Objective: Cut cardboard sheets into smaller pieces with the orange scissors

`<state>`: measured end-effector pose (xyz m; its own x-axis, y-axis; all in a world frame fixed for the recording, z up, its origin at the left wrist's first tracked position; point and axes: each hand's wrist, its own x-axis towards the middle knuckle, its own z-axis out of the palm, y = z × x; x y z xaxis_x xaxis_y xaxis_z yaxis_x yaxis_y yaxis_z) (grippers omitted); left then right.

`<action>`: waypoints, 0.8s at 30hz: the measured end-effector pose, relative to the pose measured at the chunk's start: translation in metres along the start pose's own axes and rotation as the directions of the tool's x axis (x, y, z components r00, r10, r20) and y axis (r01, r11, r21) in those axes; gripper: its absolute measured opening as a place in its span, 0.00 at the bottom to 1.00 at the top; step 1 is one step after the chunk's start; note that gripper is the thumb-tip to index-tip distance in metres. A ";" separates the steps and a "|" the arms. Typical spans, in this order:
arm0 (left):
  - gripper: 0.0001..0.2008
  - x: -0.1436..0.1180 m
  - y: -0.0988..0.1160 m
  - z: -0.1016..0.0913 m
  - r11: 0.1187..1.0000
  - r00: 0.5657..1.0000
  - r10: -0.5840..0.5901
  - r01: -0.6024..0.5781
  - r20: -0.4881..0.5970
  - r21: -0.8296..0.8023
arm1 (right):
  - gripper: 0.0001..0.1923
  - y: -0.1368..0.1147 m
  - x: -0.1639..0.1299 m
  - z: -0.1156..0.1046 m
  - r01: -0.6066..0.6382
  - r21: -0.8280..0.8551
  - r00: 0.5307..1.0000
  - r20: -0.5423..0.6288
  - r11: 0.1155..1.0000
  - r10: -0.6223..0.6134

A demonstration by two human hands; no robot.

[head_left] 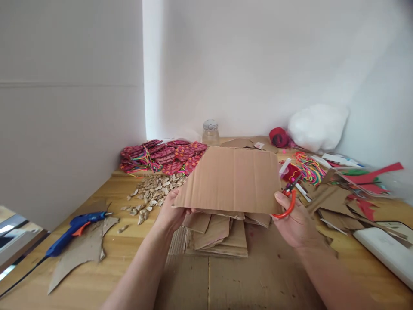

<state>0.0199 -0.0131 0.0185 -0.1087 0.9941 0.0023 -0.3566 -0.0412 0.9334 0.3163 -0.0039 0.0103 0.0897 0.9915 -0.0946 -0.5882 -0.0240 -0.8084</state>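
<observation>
A flat brown cardboard sheet (230, 178) is raised over the table between my two hands. My left hand (172, 211) grips its lower left corner, with the fingers curled beneath. At the right edge, my right hand (292, 217) pinches the sheet and also has orange-handled scissors (289, 200) in it, their dark blades pointing up and away. Under the sheet lies a stack of cut cardboard pieces (219, 237), its back part hidden. The stack rests on a large cardboard mat (258, 271).
Left are a blue glue gun (77, 230) on a cardboard scrap (80, 254), a spread of shell-like pieces (155, 191) and red patterned fabric pieces (161, 157). A lidded jar (211, 132) stands behind. Right are colourful cords (309, 168), white stuffing (319, 127), cardboard scraps (335, 200) and a white device (383, 254).
</observation>
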 end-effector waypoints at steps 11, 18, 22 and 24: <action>0.23 -0.007 -0.010 -0.002 0.882 0.977 0.082 -0.163 0.198 0.442 | 0.12 0.000 -0.008 0.007 0.031 0.035 0.999 0.019 0.999 -0.032; 0.32 -0.012 -0.012 0.003 0.811 0.975 0.016 -0.141 0.220 0.567 | 0.11 0.003 -0.008 0.006 0.039 0.004 0.998 0.043 0.999 -0.039; 0.31 -0.015 -0.012 0.010 0.866 0.969 -0.002 -0.120 0.245 0.485 | 0.13 0.004 -0.009 0.006 0.037 0.035 0.999 0.015 0.999 -0.038; 0.30 -0.016 -0.011 0.012 0.895 0.960 -0.025 -0.102 0.277 0.435 | 0.13 0.003 -0.009 0.007 0.035 0.051 0.999 0.001 0.998 -0.035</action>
<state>0.0363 -0.0273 0.0124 0.1621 0.9837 0.0783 0.0953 -0.0946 0.9909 0.3082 -0.0122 0.0127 0.1096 0.9918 -0.0652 -0.6249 0.0177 -0.7805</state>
